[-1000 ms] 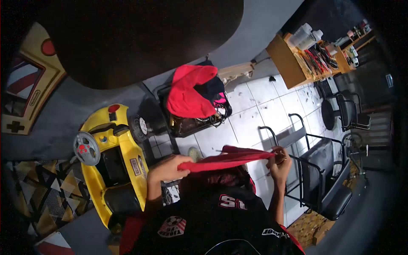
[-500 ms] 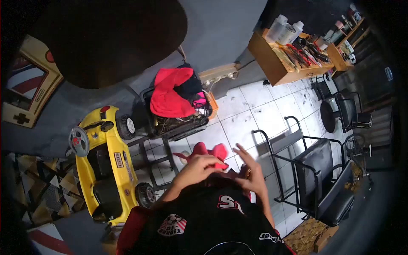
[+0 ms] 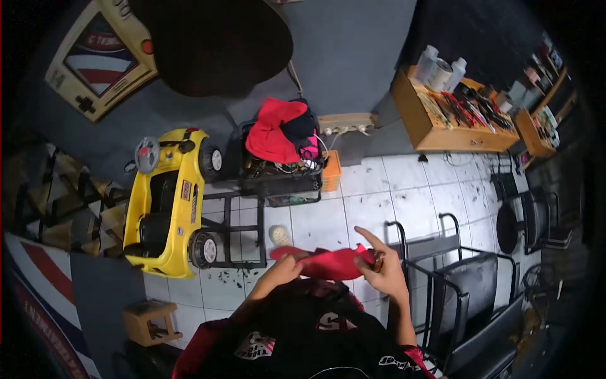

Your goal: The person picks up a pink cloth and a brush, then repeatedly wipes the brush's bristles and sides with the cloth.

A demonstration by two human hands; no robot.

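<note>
A red cloth (image 3: 331,264) is stretched sideways between my two hands, in front of my black shirt. My left hand (image 3: 285,270) is closed on its left part, with a loose end of the fabric showing beyond the fingers. At the opposite end, my right hand (image 3: 386,271) pinches the cloth between thumb and bent fingers while its index finger points up and away. A small dark brown shape shows by the right fingers, too blurred to name.
A black crate (image 3: 284,183) holding red and dark clothes stands ahead. To the left is a yellow toy car (image 3: 173,211) beside a black metal frame (image 3: 262,234). Black metal-framed chairs (image 3: 467,290) stand close on the right. A wooden desk (image 3: 435,136) carries bottles and tools.
The red cloth, bunched at my left hand before, is now drawn out between both hands. My right hand has gone from spread fingers to gripping it. The camera view has shifted.
</note>
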